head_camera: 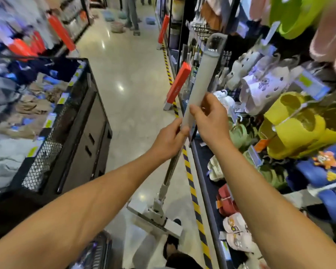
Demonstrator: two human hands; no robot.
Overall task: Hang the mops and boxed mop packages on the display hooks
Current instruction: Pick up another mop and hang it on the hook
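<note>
One mop (198, 84) runs through the middle of the frame, with two hands on it: left (168, 140), right (209, 121). Three orange boxes (178, 84) stand along the aisle. Yellow clogs at right: count unclear.

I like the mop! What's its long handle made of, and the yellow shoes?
The mop handle looks like matte grey plastic or foam sleeve; its lower pole shines like metal. The yellow shoes look like soft moulded foam-rubber: thick, smooth, with punched holes. I can't be certain.
</note>
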